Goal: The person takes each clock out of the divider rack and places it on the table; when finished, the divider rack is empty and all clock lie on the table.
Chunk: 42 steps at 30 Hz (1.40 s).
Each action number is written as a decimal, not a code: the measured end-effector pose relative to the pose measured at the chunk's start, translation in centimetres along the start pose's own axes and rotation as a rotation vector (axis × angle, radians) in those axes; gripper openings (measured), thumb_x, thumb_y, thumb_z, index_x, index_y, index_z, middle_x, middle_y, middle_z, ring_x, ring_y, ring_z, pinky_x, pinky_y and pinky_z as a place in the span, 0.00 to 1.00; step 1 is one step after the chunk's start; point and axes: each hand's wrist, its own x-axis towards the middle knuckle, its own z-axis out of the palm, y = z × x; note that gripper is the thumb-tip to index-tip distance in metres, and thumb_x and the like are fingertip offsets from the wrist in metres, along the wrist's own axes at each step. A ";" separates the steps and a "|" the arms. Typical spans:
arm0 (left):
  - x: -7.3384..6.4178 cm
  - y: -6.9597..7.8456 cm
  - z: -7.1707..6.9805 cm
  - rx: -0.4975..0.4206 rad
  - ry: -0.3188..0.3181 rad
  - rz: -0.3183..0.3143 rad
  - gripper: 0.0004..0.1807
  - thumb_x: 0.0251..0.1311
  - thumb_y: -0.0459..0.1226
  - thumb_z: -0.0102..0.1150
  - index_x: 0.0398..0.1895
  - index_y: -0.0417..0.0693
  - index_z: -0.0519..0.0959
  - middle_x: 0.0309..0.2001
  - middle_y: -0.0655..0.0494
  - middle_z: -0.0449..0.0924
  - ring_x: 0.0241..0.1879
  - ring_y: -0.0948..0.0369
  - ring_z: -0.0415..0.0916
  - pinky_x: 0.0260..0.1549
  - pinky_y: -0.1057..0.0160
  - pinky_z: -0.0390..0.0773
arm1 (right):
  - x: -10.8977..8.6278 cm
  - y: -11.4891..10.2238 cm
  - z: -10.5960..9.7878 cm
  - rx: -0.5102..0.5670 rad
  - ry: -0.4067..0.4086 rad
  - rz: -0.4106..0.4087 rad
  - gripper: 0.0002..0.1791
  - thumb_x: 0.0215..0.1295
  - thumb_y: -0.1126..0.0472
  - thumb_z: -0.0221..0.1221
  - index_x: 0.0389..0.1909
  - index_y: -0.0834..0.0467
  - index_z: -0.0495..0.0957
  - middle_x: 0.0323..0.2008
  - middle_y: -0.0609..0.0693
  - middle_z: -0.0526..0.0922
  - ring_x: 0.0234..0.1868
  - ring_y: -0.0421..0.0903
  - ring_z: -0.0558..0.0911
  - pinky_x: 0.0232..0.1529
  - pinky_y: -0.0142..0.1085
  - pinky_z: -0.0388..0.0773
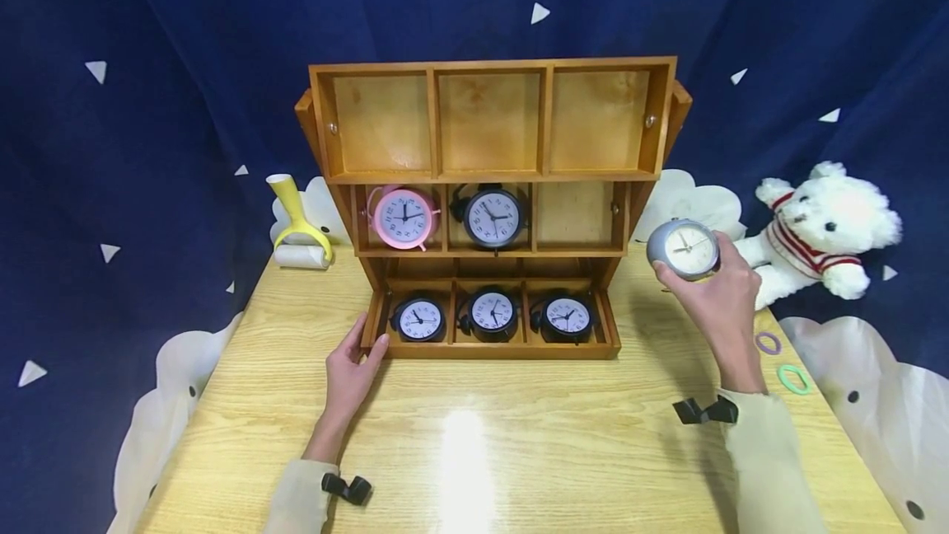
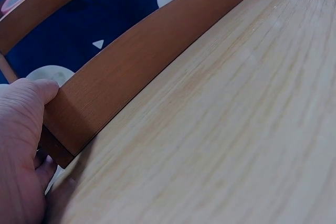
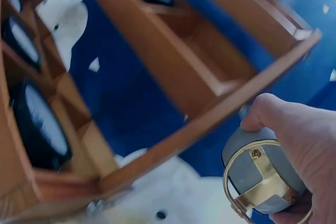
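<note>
My right hand (image 1: 719, 287) holds a grey-blue alarm clock (image 1: 683, 248) off the table, right of the wooden three-tier shelf (image 1: 493, 353). In the right wrist view the clock's gold-coloured stand (image 3: 265, 187) shows beside the palm. With thumb and fingers, my left hand (image 1: 351, 373) grips the front left corner of the shelf's lowest tier; the left wrist view shows the thumb at the edge of the front board (image 2: 115, 77). Three black clocks fill the bottom tier, the rightmost black clock (image 1: 567, 318) included. A pink clock (image 1: 404, 218) and a black clock (image 1: 493, 217) sit in the middle tier.
The middle tier's right compartment (image 1: 571, 215) and the top tier (image 1: 489, 122) hold no clocks. A yellow-handled roller (image 1: 296, 217) stands back left. At the right are a white teddy bear (image 1: 823, 237), a purple ring (image 1: 768, 344) and a green ring (image 1: 794, 369). Blue curtain hangs behind.
</note>
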 end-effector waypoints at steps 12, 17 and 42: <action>0.0 -0.2 0.0 0.011 0.008 -0.004 0.33 0.66 0.29 0.68 0.72 0.26 0.68 0.71 0.33 0.69 0.66 0.42 0.73 0.55 0.75 0.79 | 1.3 7.0 5.4 -0.054 -0.143 0.148 0.38 0.52 0.44 0.76 0.56 0.66 0.78 0.47 0.71 0.85 0.48 0.70 0.80 0.51 0.62 0.74; 0.0 0.0 -0.1 0.013 0.002 0.000 0.33 0.66 0.29 0.68 0.72 0.26 0.68 0.70 0.33 0.69 0.66 0.42 0.74 0.57 0.73 0.79 | 1.5 8.3 6.9 -0.037 -0.200 0.165 0.41 0.53 0.43 0.77 0.60 0.67 0.77 0.49 0.71 0.84 0.50 0.70 0.81 0.51 0.63 0.78; 0.0 -0.1 0.1 0.007 0.005 0.022 0.33 0.66 0.28 0.68 0.71 0.25 0.68 0.70 0.30 0.69 0.66 0.41 0.73 0.59 0.67 0.78 | 2.6 9.3 12.1 -0.054 -0.395 0.205 0.29 0.63 0.51 0.68 0.55 0.69 0.77 0.41 0.68 0.84 0.40 0.63 0.83 0.36 0.54 0.82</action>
